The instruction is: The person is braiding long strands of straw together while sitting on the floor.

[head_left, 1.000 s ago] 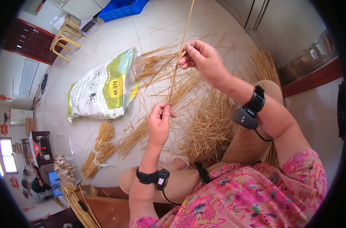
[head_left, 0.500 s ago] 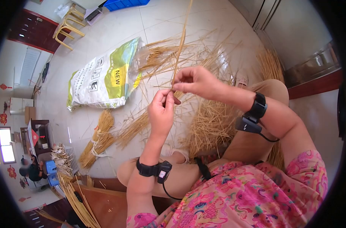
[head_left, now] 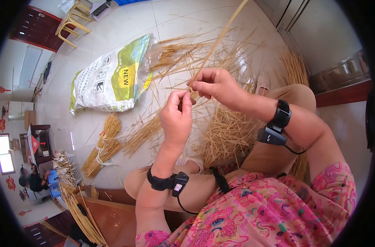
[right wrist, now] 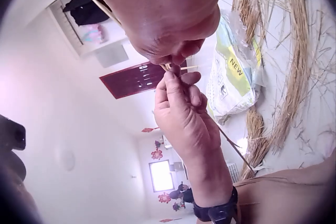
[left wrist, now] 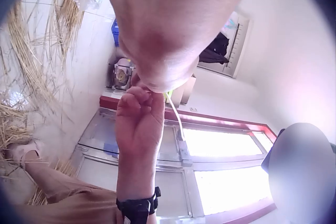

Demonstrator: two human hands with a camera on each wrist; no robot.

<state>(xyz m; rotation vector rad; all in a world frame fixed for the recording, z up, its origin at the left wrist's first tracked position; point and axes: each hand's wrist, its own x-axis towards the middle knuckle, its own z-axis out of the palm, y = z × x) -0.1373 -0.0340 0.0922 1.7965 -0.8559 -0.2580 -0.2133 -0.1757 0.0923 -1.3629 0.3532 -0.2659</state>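
Note:
A long, thin straw stalk point(head_left: 220, 39) slants up and to the right from both hands in the head view. My left hand point(head_left: 176, 117) pinches its lower end between thumb and forefinger. Just above, my right hand point(head_left: 220, 87) holds the same stalk with thumb and curled fingers, its fingertips close to the left ones. In the right wrist view the left hand point(right wrist: 186, 116) meets the right hand point(right wrist: 163, 14) at the straw. The left wrist view has the right hand point(left wrist: 139, 114) partly behind the left hand point(left wrist: 157, 30), which hides the pinched spot.
On the floor lie a loose straw heap point(head_left: 230, 133), a tied straw bundle point(head_left: 103, 146) and scattered stalks point(head_left: 175, 55). A white and green bag point(head_left: 113, 78) lies to the left. More straw stands by the cabinet point(head_left: 294, 68). Another person point(head_left: 33, 181) is at far left.
My right hand has come down the stalk from well above to right beside the left hand. The stalk's upper end has swung to the right, and the head view has shifted slightly.

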